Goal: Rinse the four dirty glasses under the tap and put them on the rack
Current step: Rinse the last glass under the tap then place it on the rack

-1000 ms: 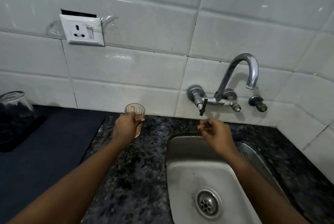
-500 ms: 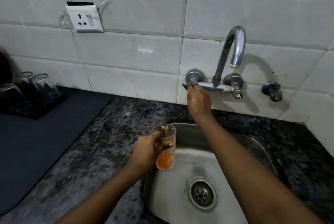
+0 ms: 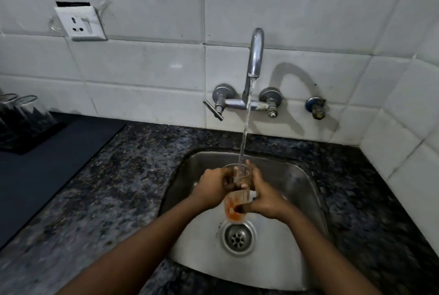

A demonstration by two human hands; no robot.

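Note:
A clear glass [image 3: 237,196] with orange residue at its bottom stands upright over the steel sink [image 3: 297,175]. My left hand [image 3: 211,187] grips its left side and my right hand [image 3: 263,197] holds its right side and base. Water streams from the chrome tap [image 3: 256,54] straight into the glass's mouth. The tap's lever handle [image 3: 213,109] points down and left. At the far left, upturned clear glasses [image 3: 28,114] stand on a black rack [image 3: 31,142]; the frame edge cuts them off.
Dark speckled granite counter [image 3: 118,187] surrounds the sink. A dark mat [image 3: 47,171] covers the counter's left part. The sink drain [image 3: 237,237] lies under the glass. A white wall socket [image 3: 80,23] and a second valve [image 3: 316,106] sit on the tiled wall.
My right hand left the tap lever and came down onto the glass. Water now runs. My left hand carried the glass rightward under the stream.

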